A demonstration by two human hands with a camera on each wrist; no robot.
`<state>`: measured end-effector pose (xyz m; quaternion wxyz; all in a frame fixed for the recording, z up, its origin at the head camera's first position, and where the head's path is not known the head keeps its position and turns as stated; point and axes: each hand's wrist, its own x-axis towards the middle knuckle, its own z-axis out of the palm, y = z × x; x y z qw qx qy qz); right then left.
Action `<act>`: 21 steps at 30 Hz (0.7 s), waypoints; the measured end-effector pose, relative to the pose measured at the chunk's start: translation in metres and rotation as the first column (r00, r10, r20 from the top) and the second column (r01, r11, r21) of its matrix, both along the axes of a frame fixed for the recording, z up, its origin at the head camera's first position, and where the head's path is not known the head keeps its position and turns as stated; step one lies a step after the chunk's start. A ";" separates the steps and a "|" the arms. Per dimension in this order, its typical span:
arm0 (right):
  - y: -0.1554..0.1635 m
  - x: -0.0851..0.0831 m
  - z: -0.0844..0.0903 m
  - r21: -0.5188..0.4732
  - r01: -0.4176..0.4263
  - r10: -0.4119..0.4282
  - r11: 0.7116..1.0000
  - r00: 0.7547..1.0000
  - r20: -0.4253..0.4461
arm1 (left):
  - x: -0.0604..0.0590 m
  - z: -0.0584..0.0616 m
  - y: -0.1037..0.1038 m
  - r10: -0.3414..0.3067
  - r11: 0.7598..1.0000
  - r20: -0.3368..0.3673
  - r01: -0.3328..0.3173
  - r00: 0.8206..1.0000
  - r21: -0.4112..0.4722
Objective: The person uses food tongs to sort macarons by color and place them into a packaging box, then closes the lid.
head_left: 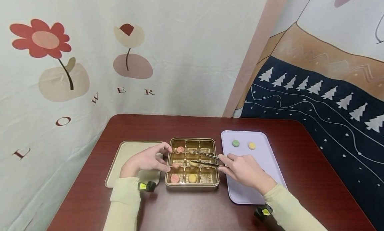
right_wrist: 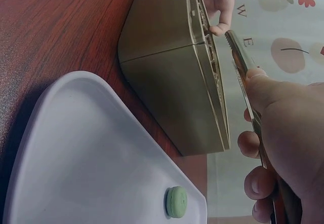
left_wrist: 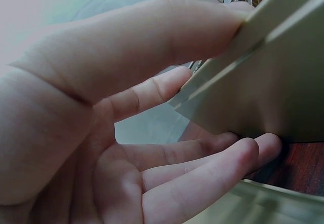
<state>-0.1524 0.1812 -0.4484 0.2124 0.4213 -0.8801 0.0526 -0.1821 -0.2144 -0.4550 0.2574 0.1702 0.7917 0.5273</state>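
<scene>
Metal tongs [head_left: 207, 159] in the right hand [head_left: 244, 171], fingers curled round them, reach over the middle of the gold compartment box [head_left: 192, 187], tips at a yellowish cookie [head_left: 193, 163]. The left hand [head_left: 147, 161] grips the box's left edge between thumb and fingers, while green [head_left: 235, 143] and yellow [head_left: 251, 145] cookies lie on the lilac tray [head_left: 246, 194] just right

The only lettering stands on the pale wall cloth [head_left: 120, 57] at the left of the head view: scattered brown capitals L, O, W, E, R climbing from lower left toward the centre, under the printed flowers. In the right wrist view, W and E show at the upper right on the same cloth [right_wrist: 253, 26]
</scene>
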 end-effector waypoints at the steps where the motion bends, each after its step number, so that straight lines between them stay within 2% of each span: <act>1: 0.000 0.000 0.000 0.000 0.003 -0.003 1.000 1.000 0.002 | 0.000 0.000 0.000 0.000 1.000 0.001 0.000 1.000 0.000; 6: 0.002 0.001 0.001 0.008 0.008 -0.008 1.000 1.000 0.008 | 0.000 -0.001 0.000 -0.007 1.000 -0.004 0.007 1.000 0.003; 12: 0.002 0.002 0.000 0.016 0.000 0.000 1.000 1.000 0.008 | 0.000 0.001 -0.001 -0.022 0.999 -0.048 0.020 0.999 -0.034; 21: 0.005 0.003 -0.001 -0.011 0.005 -0.005 1.000 1.000 0.008 | -0.001 0.000 -0.001 -0.014 1.000 -0.038 0.013 0.999 -0.027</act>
